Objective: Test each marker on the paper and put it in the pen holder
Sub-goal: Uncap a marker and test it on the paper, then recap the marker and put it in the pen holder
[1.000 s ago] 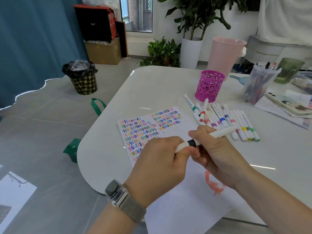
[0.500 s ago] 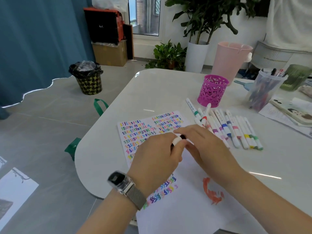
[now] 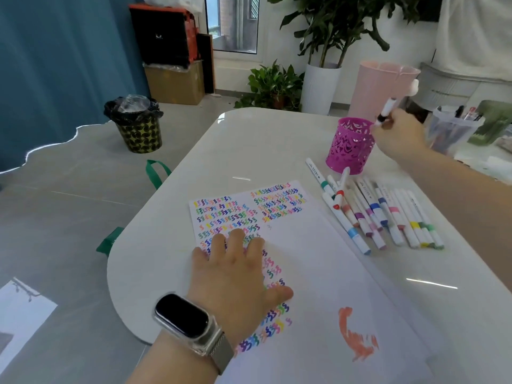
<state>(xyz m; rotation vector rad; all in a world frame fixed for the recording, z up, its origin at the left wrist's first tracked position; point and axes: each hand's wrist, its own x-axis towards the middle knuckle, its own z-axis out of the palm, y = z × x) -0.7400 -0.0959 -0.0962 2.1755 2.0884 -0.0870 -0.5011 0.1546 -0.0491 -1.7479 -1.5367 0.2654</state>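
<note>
My right hand [image 3: 399,134] grips a white marker with a black band [image 3: 386,110], held tilted just above and to the right of the magenta cut-out pen holder [image 3: 349,146]. My left hand [image 3: 235,270] lies flat, fingers spread, on the white paper [image 3: 318,259], which is covered with rows of small coloured squiggles and an orange scribble. Several white markers with coloured bands [image 3: 382,217] lie in a row on the table right of the paper.
A clear cup of pens [image 3: 451,128] and a pink bin [image 3: 382,87] stand behind the holder. Papers lie at the far right. A black-lined waste bin [image 3: 137,124], potted plants and boxes are on the floor beyond the rounded white table [image 3: 249,139].
Both hands held the marker together over the paper. Now my right hand has carried it up and away to the pen holder, and my left hand has flattened onto the paper.
</note>
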